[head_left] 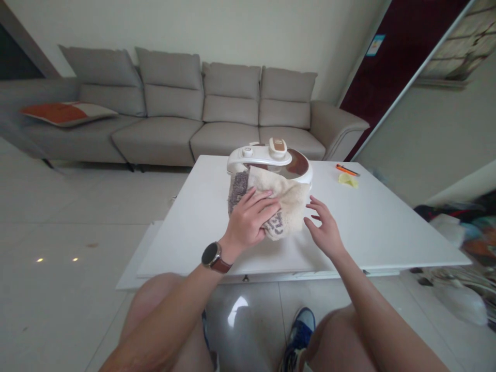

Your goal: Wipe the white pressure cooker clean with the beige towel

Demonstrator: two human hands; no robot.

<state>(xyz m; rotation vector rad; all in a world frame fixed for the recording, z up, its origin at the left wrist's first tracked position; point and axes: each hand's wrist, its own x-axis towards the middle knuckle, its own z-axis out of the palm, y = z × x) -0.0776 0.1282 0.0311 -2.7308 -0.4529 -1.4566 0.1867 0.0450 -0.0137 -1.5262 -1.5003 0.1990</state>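
A cream towel (294, 194) with a grey patterned band hangs over the near side of a white and brown appliance (260, 153), which looks like a rice cooker or electric pot, on the white table. My left hand (252, 216) lies on the towel, fingers stretched across it, pressing it toward the appliance. Just right of the towel, my right hand (322, 226) is raised with its fingers apart and nothing in them. The towel hides most of the appliance's front.
The white table (380, 222) bears an orange pen (346, 169) and a yellow cloth or paper piece (348, 180) at its back right. Behind it stands a grey sofa (228, 132) with an orange and white cushion (65, 112). Various items lie on the floor at the right.
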